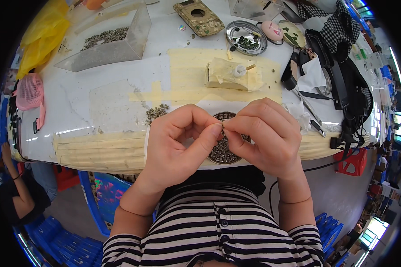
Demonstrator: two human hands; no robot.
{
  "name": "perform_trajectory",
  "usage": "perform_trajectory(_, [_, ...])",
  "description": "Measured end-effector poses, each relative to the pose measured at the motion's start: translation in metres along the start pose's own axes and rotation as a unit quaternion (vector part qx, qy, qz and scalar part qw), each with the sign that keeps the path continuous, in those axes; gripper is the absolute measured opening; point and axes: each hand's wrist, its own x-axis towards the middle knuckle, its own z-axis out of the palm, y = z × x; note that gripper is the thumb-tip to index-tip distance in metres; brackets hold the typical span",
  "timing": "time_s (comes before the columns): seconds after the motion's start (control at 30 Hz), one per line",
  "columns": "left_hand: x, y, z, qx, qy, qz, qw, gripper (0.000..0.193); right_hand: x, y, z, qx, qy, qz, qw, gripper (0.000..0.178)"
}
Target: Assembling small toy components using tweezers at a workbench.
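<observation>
Both hands meet over a round metal dish (223, 156) full of small metallic pieces at the table's near edge. My left hand (178, 142) is closed in a pinch, thumb against forefinger. Facing it, my right hand (265, 138) pinches at the same spot, fingertips almost touching the left ones. Something tiny seems to be between the fingertips, too small to name. Left of the dish, just beyond my left hand, lies a loose heap of small metallic pieces (156, 113).
A taped block (218, 79) with a small white pot (239, 71) stands beyond my hands. Far left is a clear bin (107, 55) of metal pieces. A round tray (236, 27) with dark green bits, tweezers (308, 107) and black straps (338, 80) lie at right.
</observation>
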Motion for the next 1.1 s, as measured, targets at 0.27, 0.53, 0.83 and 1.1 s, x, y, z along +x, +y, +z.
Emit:
perform_trajectory(0.27, [0.000,0.002,0.004,-0.025,0.018,0.017,0.999,0.004,-0.001,0.003,0.002,0.031,0.041,0.004,0.999,0.023])
perform_trajectory(0.53, [0.002,-0.004,0.005,0.208,0.059,0.200,0.956,0.008,0.000,0.001,-0.004,0.045,0.008,0.038,0.998,0.023])
perform_trajectory(0.83, [-0.003,-0.003,0.006,0.027,0.035,0.059,0.997,0.012,-0.001,-0.002,-0.005,-0.011,0.034,-0.016,0.999,0.025])
perform_trajectory(1.1, [0.001,0.002,-0.003,-0.096,-0.020,-0.018,0.995,0.012,-0.001,-0.001,-0.005,-0.009,0.038,-0.038,0.998,0.028])
